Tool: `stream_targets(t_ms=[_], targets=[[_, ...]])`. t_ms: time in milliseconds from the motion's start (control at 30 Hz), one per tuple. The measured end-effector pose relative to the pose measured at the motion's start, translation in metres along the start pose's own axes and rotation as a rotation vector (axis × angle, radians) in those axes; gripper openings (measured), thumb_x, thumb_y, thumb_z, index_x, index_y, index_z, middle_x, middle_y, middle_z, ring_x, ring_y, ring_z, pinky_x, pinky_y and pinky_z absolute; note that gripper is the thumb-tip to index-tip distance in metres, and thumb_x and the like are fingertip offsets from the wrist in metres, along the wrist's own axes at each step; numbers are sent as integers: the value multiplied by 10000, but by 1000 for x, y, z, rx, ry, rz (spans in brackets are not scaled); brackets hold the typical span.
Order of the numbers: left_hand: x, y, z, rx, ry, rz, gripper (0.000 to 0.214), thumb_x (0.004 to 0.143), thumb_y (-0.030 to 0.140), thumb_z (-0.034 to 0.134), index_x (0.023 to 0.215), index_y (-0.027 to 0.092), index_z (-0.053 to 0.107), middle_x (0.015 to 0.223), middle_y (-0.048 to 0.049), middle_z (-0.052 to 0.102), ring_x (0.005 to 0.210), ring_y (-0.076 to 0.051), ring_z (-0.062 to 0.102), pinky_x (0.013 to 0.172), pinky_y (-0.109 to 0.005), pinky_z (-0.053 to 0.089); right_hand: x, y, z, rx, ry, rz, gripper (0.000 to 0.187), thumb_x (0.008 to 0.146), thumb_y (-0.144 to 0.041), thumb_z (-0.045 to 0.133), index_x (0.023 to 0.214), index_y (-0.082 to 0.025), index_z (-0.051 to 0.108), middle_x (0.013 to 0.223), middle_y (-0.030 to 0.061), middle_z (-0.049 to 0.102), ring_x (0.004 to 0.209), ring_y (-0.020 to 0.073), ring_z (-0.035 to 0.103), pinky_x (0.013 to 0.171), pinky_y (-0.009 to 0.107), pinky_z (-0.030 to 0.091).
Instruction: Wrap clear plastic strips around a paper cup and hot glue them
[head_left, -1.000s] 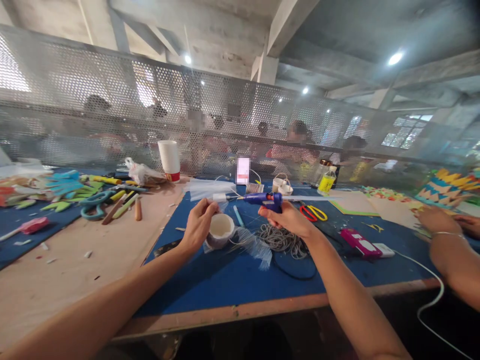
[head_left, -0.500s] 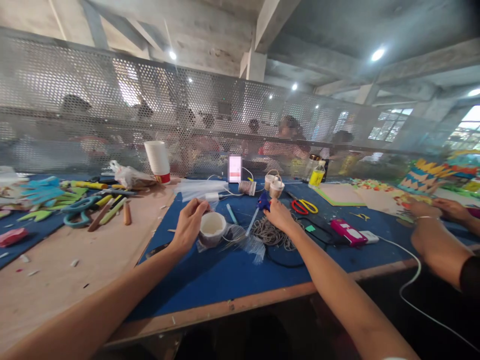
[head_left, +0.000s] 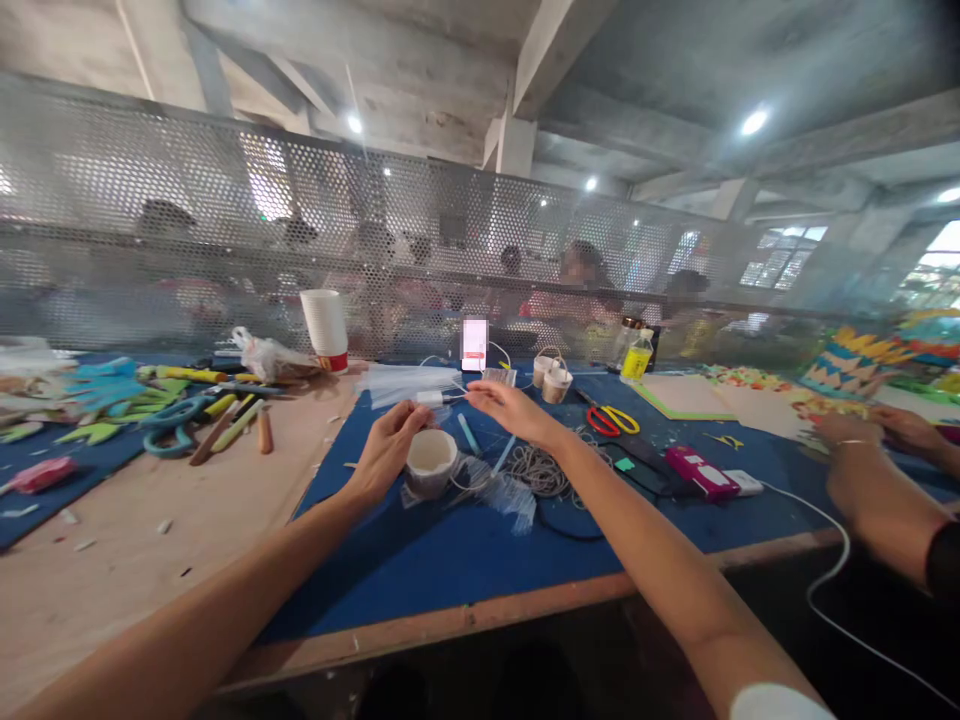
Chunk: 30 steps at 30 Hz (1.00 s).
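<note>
My left hand (head_left: 390, 445) is closed, with thumb and finger pinched just left of and above a white cup (head_left: 433, 478); what they hold, if anything, is too small to tell. My right hand (head_left: 514, 412) reaches left beyond the cup, its fingertips pressed together near a white adapter (head_left: 430, 398) and its thin cable. I cannot make out what lies between them. Under my right forearm is a tangle of grey cord (head_left: 541, 468). A light blue stick (head_left: 466, 432) and crumpled clear plastic (head_left: 517, 500) lie between cup and cord.
Two small handled cups (head_left: 556, 384), red-and-yellow scissors (head_left: 613, 420), a yellow bottle (head_left: 636, 356) and a magenta device (head_left: 701, 473) stand or lie to the right. Leftward are a paper cup stack (head_left: 324, 325) and teal scissors (head_left: 172, 425). Another person's hands (head_left: 855, 440) work at far right.
My right hand has moved left from beside the blue object and cord to beyond the white cup. The blue object is now out of sight. My left hand stays pinched beside the cup.
</note>
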<state>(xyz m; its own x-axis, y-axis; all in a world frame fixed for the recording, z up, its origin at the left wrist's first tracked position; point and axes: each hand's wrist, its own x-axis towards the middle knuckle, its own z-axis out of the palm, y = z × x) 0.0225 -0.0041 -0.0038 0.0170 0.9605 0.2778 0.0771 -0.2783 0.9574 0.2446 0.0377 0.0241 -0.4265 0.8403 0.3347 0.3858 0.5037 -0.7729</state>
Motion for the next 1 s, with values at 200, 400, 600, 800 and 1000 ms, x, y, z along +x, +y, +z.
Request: stream_targets(t_ms=[200,400,600,800,1000], targets=[[1,-1,-1,7,-31,-6,487,852,643,565,854,168,671,825,-47,684,733,-192,588,622,-263,430,22,-9,45,379,-64,22,331,843,-347,738,1119,-173,678,1125,81,728,1066,201,676,1031,385,499],[5,-7,-1,38,12,-2,507,836,662,577,876,170,695,834,-42,699,769,-199,624,671,-268,464,16,-4,39,480,84,103,119,811,-221,725,915,-175,690,872,13,714,823,135,673,900,316,538],[3,-3,-2,-14,-33,-63,428,799,579,678,912,166,677,844,-38,708,706,-160,611,613,-237,432,5,-1,38,492,192,203,190,843,-166,631,1026,-219,616,681,-43,654,606,112,642,634,236,545],[3,-3,-5,1,-44,-65,400,770,543,718,859,153,697,793,-36,701,640,-139,570,564,-230,390,-3,-2,38,413,153,167,178,844,-140,551,950,-216,672,662,-31,656,581,110,640,596,220,527],[4,-8,-6,38,-33,-49,370,763,510,728,843,149,720,753,-27,678,629,-133,546,553,-231,369,-7,3,28,205,30,-5,278,783,-72,589,1008,-159,727,880,25,725,820,135,681,835,277,526]])
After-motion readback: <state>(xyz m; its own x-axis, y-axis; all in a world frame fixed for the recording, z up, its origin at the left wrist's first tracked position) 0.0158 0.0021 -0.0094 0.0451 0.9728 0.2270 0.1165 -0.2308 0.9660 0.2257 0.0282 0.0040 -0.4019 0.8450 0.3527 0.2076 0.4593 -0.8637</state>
